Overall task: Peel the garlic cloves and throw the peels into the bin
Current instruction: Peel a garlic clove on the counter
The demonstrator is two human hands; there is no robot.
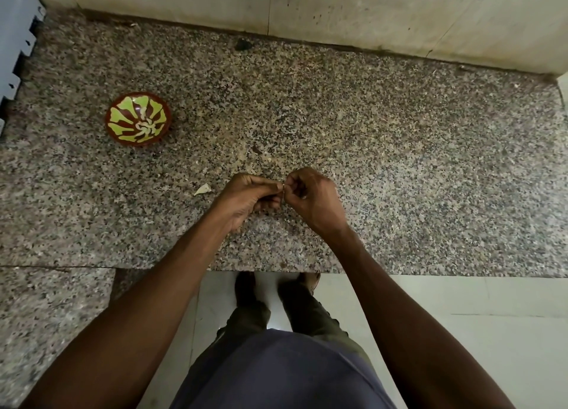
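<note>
My left hand and my right hand meet just above the granite counter, fingertips together. Both pinch a small garlic clove that is almost wholly hidden between thumbs and fingers. A pale piece of garlic peel lies on the counter just left of my left hand. At the far left stands a brown bowl with a green pattern, holding several peeled white cloves. No bin is in view.
A tiled wall runs along the back of the counter. A blue-grey notched object sits at the far left edge. A small dark lump lies near the wall. The counter's front edge is above my feet and the tiled floor.
</note>
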